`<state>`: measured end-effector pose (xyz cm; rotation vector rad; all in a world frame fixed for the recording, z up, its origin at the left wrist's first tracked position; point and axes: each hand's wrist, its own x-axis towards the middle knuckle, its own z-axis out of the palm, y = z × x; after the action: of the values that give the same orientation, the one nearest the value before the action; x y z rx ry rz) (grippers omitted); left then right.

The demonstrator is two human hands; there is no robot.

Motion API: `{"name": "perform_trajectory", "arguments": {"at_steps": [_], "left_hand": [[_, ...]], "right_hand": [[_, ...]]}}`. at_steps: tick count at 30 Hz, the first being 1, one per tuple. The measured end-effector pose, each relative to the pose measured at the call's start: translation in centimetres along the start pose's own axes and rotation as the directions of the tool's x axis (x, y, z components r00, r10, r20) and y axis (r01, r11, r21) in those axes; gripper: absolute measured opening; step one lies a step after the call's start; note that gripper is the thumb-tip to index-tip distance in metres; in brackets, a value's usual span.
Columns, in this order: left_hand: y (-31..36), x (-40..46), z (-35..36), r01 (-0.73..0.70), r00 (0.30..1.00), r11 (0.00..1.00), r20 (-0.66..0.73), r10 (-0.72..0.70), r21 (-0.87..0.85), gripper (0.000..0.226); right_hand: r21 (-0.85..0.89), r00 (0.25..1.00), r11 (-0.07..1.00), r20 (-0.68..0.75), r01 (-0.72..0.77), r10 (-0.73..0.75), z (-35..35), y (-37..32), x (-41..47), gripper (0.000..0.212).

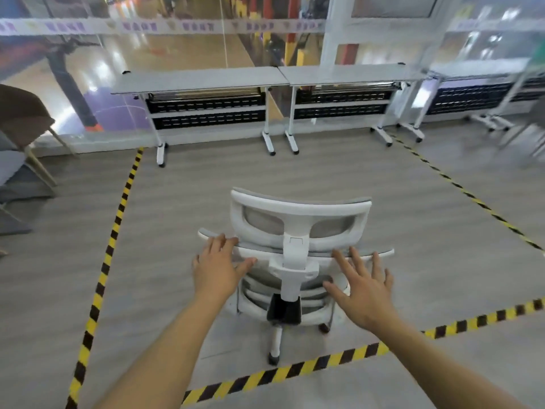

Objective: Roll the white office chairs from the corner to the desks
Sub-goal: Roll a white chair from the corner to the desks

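A white office chair (295,261) with a grey mesh back and headrest stands in front of me, its back toward me, on the grey floor inside a taped area. My left hand (216,268) reaches the left side of the backrest top with straight, spread fingers, the fingertips at its edge. To the right of the chair's spine, my right hand (364,286) is spread open at the backrest. Whether either palm presses the chair I cannot tell. Grey-topped desks (200,81) on white wheeled legs stand in a row ahead by the glass wall.
Yellow-and-black tape (115,231) marks a rectangle on the floor around the chair and desks. A brown chair (23,119) and grey seating stand at the left edge. More desks (472,72) and chair legs are at the far right.
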<state>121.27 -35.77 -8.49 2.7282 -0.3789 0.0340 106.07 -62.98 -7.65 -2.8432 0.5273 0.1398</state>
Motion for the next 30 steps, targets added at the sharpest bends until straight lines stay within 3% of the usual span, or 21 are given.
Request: {"name": "perform_trajectory", "arguments": {"at_steps": [7,16,19,23,30], "left_hand": [[4.5,15.5,2.2,-0.192,0.981,0.971,0.064,0.184,0.145,0.048],[12.7,32.2,6.9,-0.295,0.955,0.948,0.053,0.291,0.120,0.051],[15.3,37.7,8.2,-0.317,0.948,0.944,0.042,0.315,0.090,0.066],[18.8,45.4,10.2,-0.321,0.947,0.942,0.060,0.317,0.096,0.050],[24.0,59.8,14.2,-0.408,0.911,0.910,-0.033,0.411,0.071,0.056]], "right_hand": [[-0.023,0.977,0.996,0.193,-0.087,0.090,-3.3,3.9,12.4,0.104],[0.019,0.977,0.992,0.175,-0.125,0.120,-7.1,11.6,29.6,0.108],[0.011,0.974,0.990,0.177,-0.144,0.140,-8.5,14.1,35.3,0.107],[0.001,0.976,0.988,0.153,-0.155,0.153,-10.0,17.0,43.0,0.107],[0.008,0.976,0.977,0.063,-0.212,0.211,-12.5,21.1,56.7,0.104]]}}
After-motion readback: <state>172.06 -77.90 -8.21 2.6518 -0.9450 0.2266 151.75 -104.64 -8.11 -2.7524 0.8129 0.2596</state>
